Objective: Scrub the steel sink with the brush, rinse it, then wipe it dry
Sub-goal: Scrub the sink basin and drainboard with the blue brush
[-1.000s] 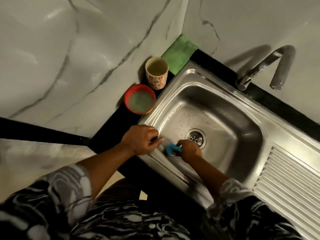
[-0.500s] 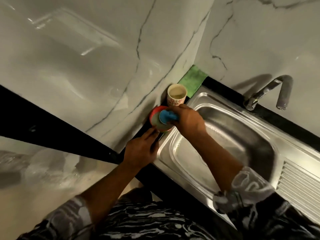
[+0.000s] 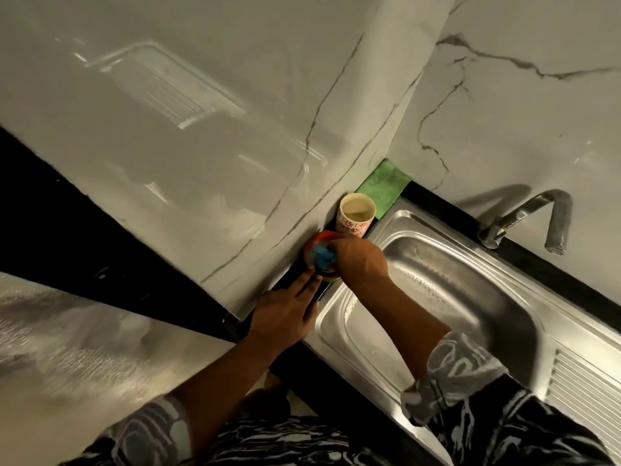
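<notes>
The steel sink (image 3: 470,297) fills the right half of the head view, with a ribbed drainboard (image 3: 588,388) at its right. My right hand (image 3: 361,260) grips the blue brush (image 3: 324,258) and holds it down in the red bowl (image 3: 314,242) on the black counter beside the sink's left rim. My left hand (image 3: 285,314) lies flat on the counter edge, fingers straight, fingertips touching the near side of the red bowl. The bowl's contents are hidden by the brush and hand.
A floral paper cup (image 3: 356,215) with pale liquid stands just behind the bowl. A green cloth (image 3: 383,186) lies in the wall corner behind it. The tap (image 3: 537,220) arches over the sink's back rim. Marble walls close in at left and back.
My right hand has lifted the brush out of the sink basin and moved it left into the red bowl. My left hand slid from the sink rim toward the bowl.
</notes>
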